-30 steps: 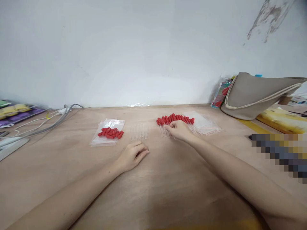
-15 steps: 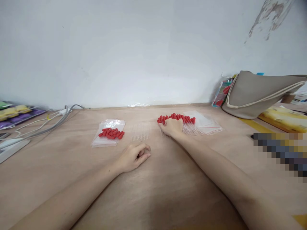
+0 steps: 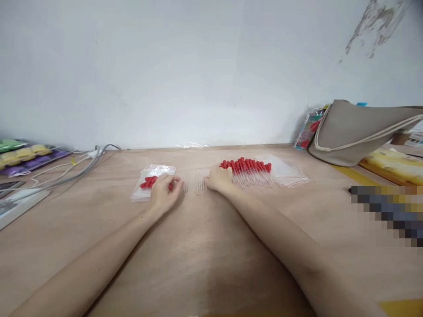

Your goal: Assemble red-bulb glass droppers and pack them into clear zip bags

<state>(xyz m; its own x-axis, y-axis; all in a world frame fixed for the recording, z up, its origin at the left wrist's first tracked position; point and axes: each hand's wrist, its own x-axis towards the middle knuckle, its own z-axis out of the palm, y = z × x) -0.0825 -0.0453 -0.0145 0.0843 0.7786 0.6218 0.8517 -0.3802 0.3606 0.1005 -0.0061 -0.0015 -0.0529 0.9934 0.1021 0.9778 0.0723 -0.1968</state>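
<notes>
My left hand [image 3: 164, 193] is over the right part of a small heap of red rubber bulbs [image 3: 149, 181] lying on clear plastic bags [image 3: 140, 193]. Its fingers are bent and apart from the thumb, with nothing visible between them. Thin clear tubes [image 3: 194, 181] stand side by side in a row between my hands. My right hand [image 3: 220, 179] is curled at the right end of that row; its thumb shows there, while the fingertips and anything in them are hidden. Right of it lie several droppers [image 3: 253, 172], clear tubes with red bulbs on their far ends.
More clear bags [image 3: 287, 171] lie under and beyond the droppers. A grey-beige bag [image 3: 350, 132] and a yellow packet [image 3: 386, 165] are at the right. Grey and white cables [image 3: 82, 169] and a tray with coloured pieces [image 3: 29, 156] sit at the left. A wall [image 3: 211, 79] rises behind the table.
My left hand has moved left and away from me, onto the red bulbs. My right hand has shifted left from the droppers to the end of the row of clear tubes.
</notes>
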